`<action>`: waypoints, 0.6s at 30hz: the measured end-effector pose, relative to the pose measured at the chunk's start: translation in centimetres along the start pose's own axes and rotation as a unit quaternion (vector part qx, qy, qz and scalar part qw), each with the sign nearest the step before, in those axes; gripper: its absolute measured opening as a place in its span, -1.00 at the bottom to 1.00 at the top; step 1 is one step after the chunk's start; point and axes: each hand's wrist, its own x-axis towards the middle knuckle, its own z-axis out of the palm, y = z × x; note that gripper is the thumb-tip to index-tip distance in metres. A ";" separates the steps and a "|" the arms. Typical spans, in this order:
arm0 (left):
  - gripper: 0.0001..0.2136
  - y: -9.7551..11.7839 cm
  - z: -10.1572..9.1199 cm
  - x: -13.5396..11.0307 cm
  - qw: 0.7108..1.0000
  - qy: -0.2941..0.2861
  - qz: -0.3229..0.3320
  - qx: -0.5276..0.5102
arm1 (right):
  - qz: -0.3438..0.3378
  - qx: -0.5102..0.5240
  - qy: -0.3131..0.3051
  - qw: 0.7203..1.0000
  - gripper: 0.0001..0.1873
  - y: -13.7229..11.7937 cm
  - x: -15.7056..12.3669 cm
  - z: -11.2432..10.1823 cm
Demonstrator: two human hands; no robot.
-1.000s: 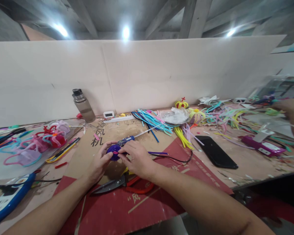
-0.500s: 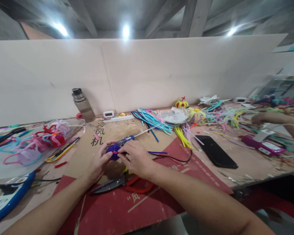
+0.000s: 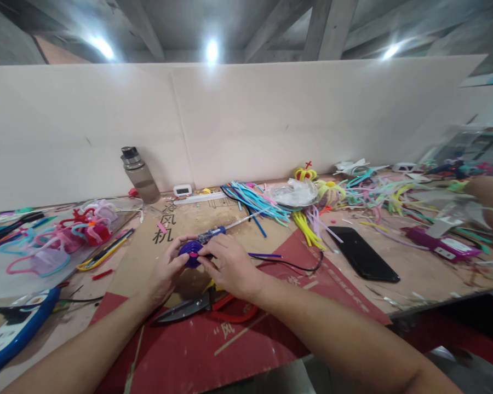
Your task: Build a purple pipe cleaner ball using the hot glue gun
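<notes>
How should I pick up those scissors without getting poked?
I'd hold the red handles, coming from the near table edge. The scissors lie on cardboard with the pointed blade aimed left, away from the handles, and the right arm covers their far side.

Tan cardboard (image 3: pixel 197 219): "冷风机", large black characters
Red cardboard (image 3: pixel 181 355): "风" after a quotation mark, pale; right-edge lettering illegible

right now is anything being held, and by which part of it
A purple coil is held by its edges: the left hand on its left side, the right hand on its right.
</notes>
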 end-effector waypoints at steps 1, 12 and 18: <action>-0.59 0.1 0.1 0.0 1.000 0.004 0.000 0.000 | 0.000 0.000 0.001 1.000 -0.93 0.0 0.0 0.0; -0.61 -0.2 -0.2 0.1 1.000 0.000 0.004 0.003 | -0.001 0.002 0.001 1.000 -0.93 0.1 0.0 0.1; -0.60 -0.2 -0.1 0.1 1.000 -0.005 0.002 -0.009 | 0.007 -0.004 -0.008 1.000 -0.92 0.0 -0.1 0.2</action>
